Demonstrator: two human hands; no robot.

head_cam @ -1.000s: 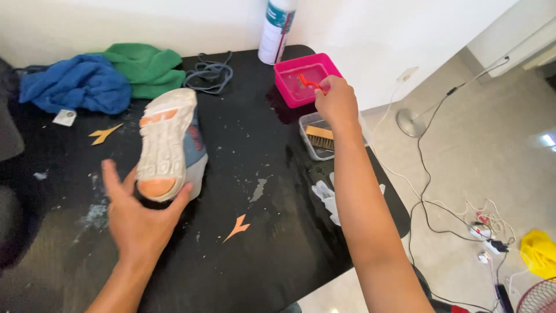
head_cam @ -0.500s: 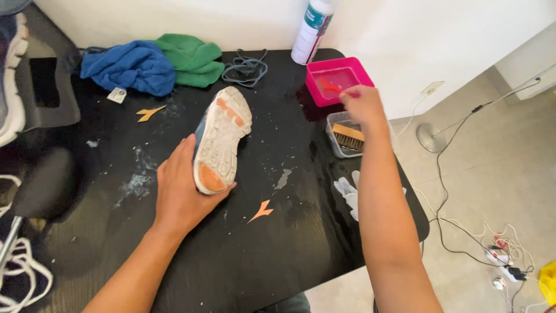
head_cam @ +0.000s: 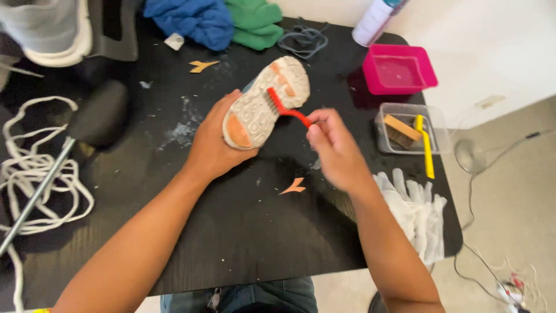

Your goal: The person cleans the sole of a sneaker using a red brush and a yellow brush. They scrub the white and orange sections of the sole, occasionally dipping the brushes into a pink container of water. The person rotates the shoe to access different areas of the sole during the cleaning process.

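My left hand [head_cam: 213,145] grips a sneaker [head_cam: 266,99] from the side, turned so its dirty white sole with an orange heel patch faces up, above the black table [head_cam: 243,232]. My right hand [head_cam: 336,152] holds a small red-handled brush [head_cam: 285,108] by its handle. The brush head rests on the middle of the sole.
A pink tub [head_cam: 399,68] and a spray can [head_cam: 375,21] stand at the back right. A clear box [head_cam: 412,128] holds a wooden brush and a yellow brush. White gloves [head_cam: 416,210] lie at the right edge. Blue and green cloths [head_cam: 220,21], white laces [head_cam: 40,174], another shoe [head_cam: 52,29] lie left.
My right hand has come from the pink tub to the sneaker and now holds the red brush against the sole. My left hand has taken hold of the sneaker and tilted it up.
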